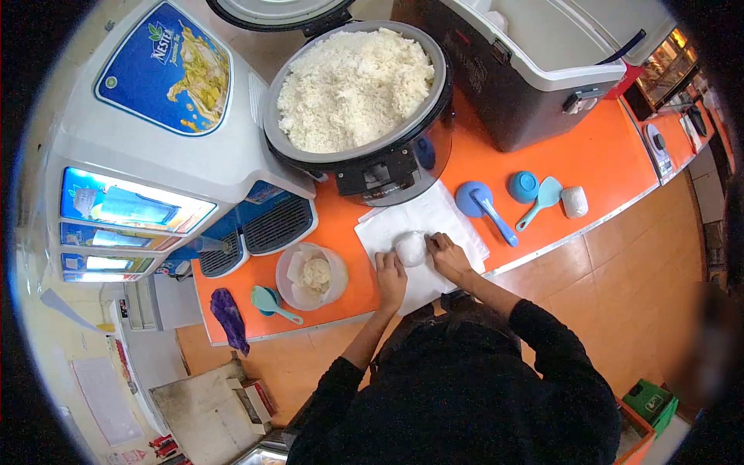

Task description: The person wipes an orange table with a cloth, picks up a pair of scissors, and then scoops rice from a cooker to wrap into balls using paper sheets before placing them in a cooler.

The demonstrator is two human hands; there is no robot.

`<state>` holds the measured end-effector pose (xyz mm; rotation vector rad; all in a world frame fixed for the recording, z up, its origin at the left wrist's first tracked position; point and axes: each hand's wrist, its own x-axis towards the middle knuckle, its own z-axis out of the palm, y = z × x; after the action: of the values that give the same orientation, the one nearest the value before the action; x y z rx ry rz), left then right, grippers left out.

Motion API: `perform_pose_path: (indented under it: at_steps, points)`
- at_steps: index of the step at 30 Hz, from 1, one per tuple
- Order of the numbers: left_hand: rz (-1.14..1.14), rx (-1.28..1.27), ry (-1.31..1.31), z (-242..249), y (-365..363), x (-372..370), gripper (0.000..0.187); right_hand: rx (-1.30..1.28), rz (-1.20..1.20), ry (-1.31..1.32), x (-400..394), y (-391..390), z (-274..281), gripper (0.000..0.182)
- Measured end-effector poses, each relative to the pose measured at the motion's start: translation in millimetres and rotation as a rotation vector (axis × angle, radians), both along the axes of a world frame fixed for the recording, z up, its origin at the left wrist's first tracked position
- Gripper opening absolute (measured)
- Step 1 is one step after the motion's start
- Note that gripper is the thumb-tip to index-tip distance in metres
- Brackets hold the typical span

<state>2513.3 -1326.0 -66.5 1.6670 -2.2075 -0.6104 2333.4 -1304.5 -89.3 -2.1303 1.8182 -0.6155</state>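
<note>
A rounded white wrapped bundle (411, 249) sits on a stack of white paper sheets (422, 291) at the counter's front edge. At its left side my left hand (390, 280) has its fingers closed on the white wrapper. On the other side my right hand (451, 259) pinches the wrapper near the bundle's upper right. What lies inside the bundle is hidden. Behind the sheets stands a large open cooker (380, 174) heaped with white rice (353, 89).
Left of the sheets are a tub (335, 280), a turquoise scoop (288, 314), a purple cloth (227, 319) and a drink dispenser (178, 147). To the right lie a blue ladle (496, 221), blue cup (524, 186), light scoop (541, 203), another wrapped bundle (575, 202) and an open cooler (504, 101).
</note>
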Motion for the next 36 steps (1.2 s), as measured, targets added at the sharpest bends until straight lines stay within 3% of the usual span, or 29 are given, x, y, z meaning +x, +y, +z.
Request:
perform_pose_path:
  at_steps: [2,3,4,6,7,10,12,14,18,19,20,21,23,24,26,27,28,30,31,33,35,36]
  points:
    - [0.041,-0.17,0.109,-12,22,-10,0.05,-0.11,-0.045,-0.096,-1,9,5,0.048]
    - [0.084,-0.068,0.171,-11,30,-18,0.069,-0.073,-0.025,-0.196,-2,11,9,0.054]
    - [0.078,-0.068,0.171,-11,29,-26,0.069,-0.037,-0.005,-0.298,-2,12,12,0.061]
    - [0.49,0.454,0.663,9,19,-44,0.078,0.001,-0.022,-0.397,1,14,8,0.065]
    - [0.401,0.588,1.192,5,8,-39,0.076,-0.124,-0.09,-0.415,1,15,11,0.066]
    - [0.533,0.75,1.42,7,-9,-33,0.071,-0.308,-0.126,-0.365,-8,11,39,0.069]
    - [0.427,0.813,1.382,15,-19,-35,0.071,-0.353,-0.105,-0.302,-14,10,45,0.07]
    - [0.288,0.958,1.246,24,-25,-46,0.078,-0.422,0.083,-0.098,-23,8,49,0.072]
    - [0.291,0.945,1.36,44,-25,-86,0.057,-0.417,-0.018,-0.07,-41,12,67,0.07]
    - [0.278,0.966,1.348,48,-24,-96,0.057,-0.434,-0.061,-0.231,-43,12,68,0.065]
    - [0.344,0.994,1.394,47,-26,-106,0.05,-0.434,-0.085,-0.224,-44,15,64,0.065]
    - [0.413,1.018,1.44,48,-28,-117,0.042,-0.332,-0.179,-0.479,-44,19,62,0.065]
    - [0.363,0.993,1.442,48,-29,-138,0.045,-0.144,-0.391,-0.879,-45,26,63,0.065]
    - [0.332,0.952,1.459,49,-27,-149,0.047,-0.152,-0.41,-0.874,-51,28,60,0.065]
    - [0.369,0.839,1.331,59,-5,-180,0.045,-0.103,-0.497,-1.58,-61,30,46,0.067]
    - [0.388,0.814,1.277,74,7,-194,0.05,-0.046,-0.597,-1.62,-72,35,29,0.058]
    - [0.408,0.786,1.225,81,17,-206,0.056,-0.056,-0.608,-1.615,-79,40,38,0.058]
    - [0.14,0.709,1.019,56,27,-225,0.062,-0.103,-0.917,-1.595,-91,50,69,0.048]
    - [0.135,0.714,1.022,42,32,-231,0.062,-0.154,-0.952,-1.629,-103,57,70,0.051]
    - [0.018,0.656,0.784,46,37,-243,0.065,-0.163,-1.076,-1.784,-140,71,67,0.059]
    - [-0.089,0.586,0.551,51,36,-254,0.069,-0.252,-1.257,-1.455,-176,78,38,0.063]
    - [-0.088,0.581,0.56,49,34,-253,0.069,-0.22,-1.334,-1.238,-194,82,34,0.065]
